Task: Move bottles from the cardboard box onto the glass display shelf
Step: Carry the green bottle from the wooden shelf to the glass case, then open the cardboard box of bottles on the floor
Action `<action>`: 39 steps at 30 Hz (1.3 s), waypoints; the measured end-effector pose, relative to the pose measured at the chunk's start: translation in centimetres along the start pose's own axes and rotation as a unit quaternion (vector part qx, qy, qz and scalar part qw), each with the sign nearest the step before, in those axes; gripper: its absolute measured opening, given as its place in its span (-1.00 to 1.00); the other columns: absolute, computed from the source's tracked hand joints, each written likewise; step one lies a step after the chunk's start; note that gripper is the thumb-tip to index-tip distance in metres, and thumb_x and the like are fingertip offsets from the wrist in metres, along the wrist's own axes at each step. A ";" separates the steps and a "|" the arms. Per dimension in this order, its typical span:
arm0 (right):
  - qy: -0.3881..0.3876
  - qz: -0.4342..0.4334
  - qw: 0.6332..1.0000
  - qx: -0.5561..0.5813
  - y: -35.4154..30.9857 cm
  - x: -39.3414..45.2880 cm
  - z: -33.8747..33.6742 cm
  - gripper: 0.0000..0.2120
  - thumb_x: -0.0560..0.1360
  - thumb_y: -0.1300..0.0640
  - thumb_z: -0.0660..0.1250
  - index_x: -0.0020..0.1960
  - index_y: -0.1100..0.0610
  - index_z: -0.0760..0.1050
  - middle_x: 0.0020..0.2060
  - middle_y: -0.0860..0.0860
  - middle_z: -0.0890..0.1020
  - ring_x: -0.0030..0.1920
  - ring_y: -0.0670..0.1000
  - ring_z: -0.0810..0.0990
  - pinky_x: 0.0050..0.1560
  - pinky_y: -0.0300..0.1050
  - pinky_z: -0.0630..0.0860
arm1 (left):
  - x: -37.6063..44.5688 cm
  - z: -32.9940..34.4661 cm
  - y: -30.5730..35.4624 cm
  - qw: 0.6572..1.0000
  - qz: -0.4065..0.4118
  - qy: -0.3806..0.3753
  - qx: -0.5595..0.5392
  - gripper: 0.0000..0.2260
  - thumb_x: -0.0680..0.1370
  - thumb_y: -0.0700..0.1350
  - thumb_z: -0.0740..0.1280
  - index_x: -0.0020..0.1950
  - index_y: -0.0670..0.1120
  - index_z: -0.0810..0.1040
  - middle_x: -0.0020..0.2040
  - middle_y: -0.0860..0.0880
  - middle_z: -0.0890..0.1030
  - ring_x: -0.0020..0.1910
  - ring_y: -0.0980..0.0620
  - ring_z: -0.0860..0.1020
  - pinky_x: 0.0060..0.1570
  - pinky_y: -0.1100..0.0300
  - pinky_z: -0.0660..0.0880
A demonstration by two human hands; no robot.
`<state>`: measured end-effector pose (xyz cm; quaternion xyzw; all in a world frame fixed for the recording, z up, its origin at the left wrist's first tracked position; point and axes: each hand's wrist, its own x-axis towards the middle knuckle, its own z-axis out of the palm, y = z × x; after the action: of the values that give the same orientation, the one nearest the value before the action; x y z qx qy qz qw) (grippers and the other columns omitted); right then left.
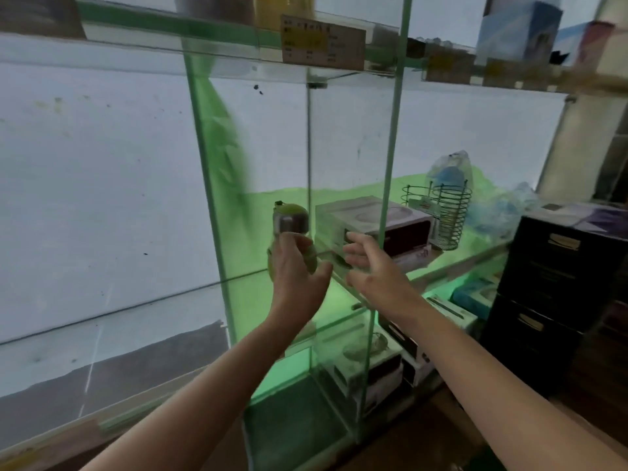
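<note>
Gripping a green bottle upright just above the glass shelf, the left hand curls round it; the right hand hovers beside, fingers spread, holding nothing.

head view | looks forward and down from above the forearms | close to glass display shelf

Wire basket nr boxed appliance (maybe toaster).
</note>
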<state>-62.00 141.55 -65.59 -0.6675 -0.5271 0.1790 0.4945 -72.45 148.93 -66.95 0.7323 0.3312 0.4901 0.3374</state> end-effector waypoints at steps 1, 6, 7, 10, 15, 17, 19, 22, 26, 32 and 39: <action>0.024 0.006 1.000 -0.008 0.4 -0.8 -0.7 -0.48 0.51 0.26 0.24 0.42 0.00 0.24 0.24 -0.06 0.45 0.24 -0.11 0.42 0.17 -0.19 0.42 | -1.1 0.8 0.4 0.999 0.026 -0.020 -0.014 -0.72 0.42 -0.28 0.38 -0.02 -0.06 0.33 -0.01 -0.08 0.43 -0.09 0.01 0.44 -0.10 0.24 0.39; 0.120 0.089 0.987 -0.053 4.4 -5.5 -4.3 -0.54 0.49 0.31 0.22 0.36 0.06 0.31 0.13 -0.04 0.49 0.20 -0.06 0.47 0.22 -0.11 0.42 | -5.9 6.6 0.8 0.983 0.034 -0.166 -0.070 -0.70 0.42 -0.30 0.36 -0.12 0.05 0.33 -0.06 -0.07 0.50 -0.14 0.02 0.48 -0.16 0.28 0.40; 0.130 0.108 0.984 -0.059 5.3 -6.6 -5.0 -0.54 0.50 0.30 0.22 0.37 0.05 0.31 0.15 -0.03 0.48 0.20 -0.06 0.47 0.19 -0.13 0.43 | -6.9 7.7 0.7 0.978 0.027 -0.190 -0.081 -0.71 0.42 -0.30 0.35 -0.11 0.05 0.33 -0.05 -0.07 0.50 -0.12 0.01 0.49 -0.14 0.25 0.43; 0.147 0.160 0.973 -0.075 7.7 -10.7 -6.8 -0.54 0.52 0.25 0.23 0.38 0.00 0.28 0.17 -0.04 0.45 0.17 -0.09 0.44 0.00 -0.29 0.38 | -9.7 10.9 0.2 0.961 0.014 -0.257 -0.099 -0.77 0.45 -0.25 0.36 -0.03 -0.03 0.36 -0.04 -0.08 0.51 -0.12 -0.01 0.50 -0.12 0.16 0.47; 0.205 0.257 0.940 -0.090 11.7 -19.1 -9.6 -0.54 0.55 0.25 0.22 0.41 0.02 0.24 0.18 -0.02 0.44 0.17 -0.10 0.42 0.03 -0.25 0.37 | -15.5 16.4 0.1 0.928 0.017 -0.362 -0.089 -0.81 0.48 -0.25 0.34 0.01 -0.09 0.38 -0.07 -0.05 0.51 -0.15 0.08 0.47 -0.13 0.27 0.44; 0.219 0.292 0.927 -0.090 13.2 -22.6 -10.4 -0.54 0.56 0.25 0.21 0.42 0.04 0.23 0.19 0.00 0.44 0.18 -0.09 0.42 0.04 -0.23 0.37 | -18.2 18.4 0.1 0.912 0.010 -0.401 -0.081 -0.81 0.48 -0.25 0.34 0.01 -0.10 0.39 -0.05 -0.07 0.52 -0.12 0.04 0.48 -0.08 0.20 0.47; 0.228 0.328 0.912 -0.093 14.8 -25.8 -10.9 -0.55 0.56 0.24 0.21 0.42 0.03 0.23 0.20 0.00 0.44 0.20 -0.07 0.43 0.05 -0.21 0.38 | -21.1 20.1 -0.1 0.893 0.005 -0.443 -0.076 -0.82 0.48 -0.25 0.34 0.02 -0.10 0.41 -0.03 -0.06 0.53 -0.08 0.03 0.49 -0.05 0.19 0.44; 0.225 0.382 0.891 -0.093 17.2 -29.9 -11.1 -0.53 0.55 0.23 0.21 0.42 0.04 0.22 0.24 0.01 0.44 0.18 -0.08 0.43 0.10 -0.21 0.39 | -25.1 22.1 -0.4 0.857 0.003 -0.512 -0.057 -0.79 0.51 -0.22 0.32 0.12 -0.15 0.45 -0.01 -0.02 0.53 -0.05 0.08 0.48 -0.04 0.29 0.36; 0.204 0.442 0.870 -0.076 20.2 -33.6 -10.9 -0.53 0.56 0.21 0.19 0.43 0.02 0.20 0.28 0.02 0.43 0.16 -0.07 0.43 0.05 -0.20 0.38 | -28.6 24.1 -1.5 0.807 0.018 -0.590 -0.021 -0.78 0.53 -0.22 0.31 0.16 -0.16 0.48 0.00 -0.01 0.54 0.00 0.08 0.50 0.00 0.31 0.35; 0.156 0.511 0.840 -0.093 24.6 -38.4 -9.0 -0.57 0.56 0.33 0.10 0.41 0.13 0.22 0.34 0.08 0.40 0.32 0.03 0.39 0.17 -0.15 0.39 | -32.8 26.0 -4.2 0.727 0.047 -0.684 0.050 -0.75 0.57 -0.18 0.26 0.25 -0.15 0.46 0.20 -0.10 0.54 0.20 -0.02 0.51 0.09 0.26 0.39; 0.104 0.513 0.840 -0.147 26.0 -39.0 -7.9 -0.55 0.54 0.30 0.07 0.42 0.13 0.19 0.35 0.12 0.37 0.31 0.13 0.38 0.26 0.03 0.39 | -35.1 27.2 -4.9 0.664 0.086 -0.732 0.124 -0.65 0.61 -0.14 0.17 0.39 -0.15 0.33 0.37 -0.14 0.41 0.28 -0.10 0.44 0.10 0.22 0.34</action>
<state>-57.15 104.65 -95.18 -0.9219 -0.0750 0.2565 0.2804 -58.13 118.41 -96.22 0.9156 -0.0298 -0.2224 0.3337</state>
